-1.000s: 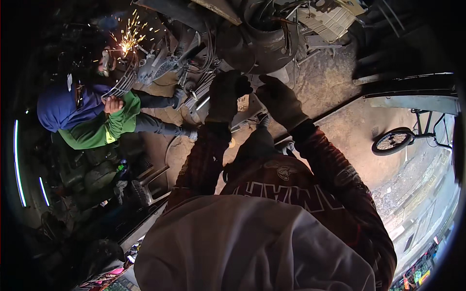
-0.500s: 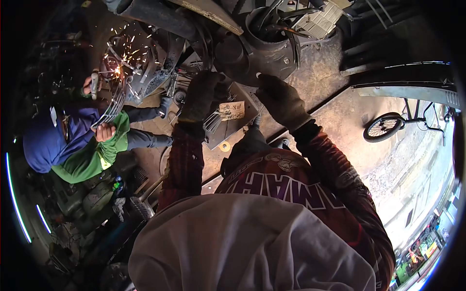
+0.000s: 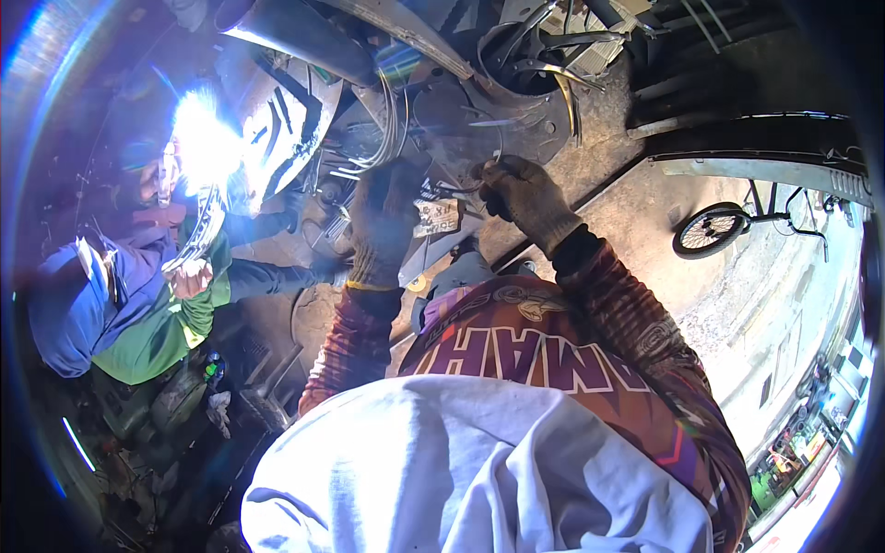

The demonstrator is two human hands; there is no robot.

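Observation:
Both my hands wear work gloves with knitted cuffs. My left hand point(image 3: 383, 214) is held up over a metal surface, beside a piece of cardboard point(image 3: 438, 217) with handwriting. Its fingers are dark and hidden behind the glove's back. My right hand point(image 3: 527, 196) is raised to the right of the cardboard, fingers curled in a pinch. A small pale tip shows at those fingertips, too small to name. Several curved thin rods point(image 3: 395, 129) lie just beyond my left hand.
At left a co-worker point(image 3: 138, 304) in a blue hood and green jacket holds a metal rack by a glaring arc point(image 3: 207, 143). Ahead stand a large pipe point(image 3: 295, 41) and a drum-like container point(image 3: 525, 78) with metal scraps. A bicycle point(image 3: 714, 229) is at right.
The co-worker's sparks have become a blinding white-blue arc that lights the scene. My right hand has dropped slightly. My left hand has turned and lowered, its fingers now hidden.

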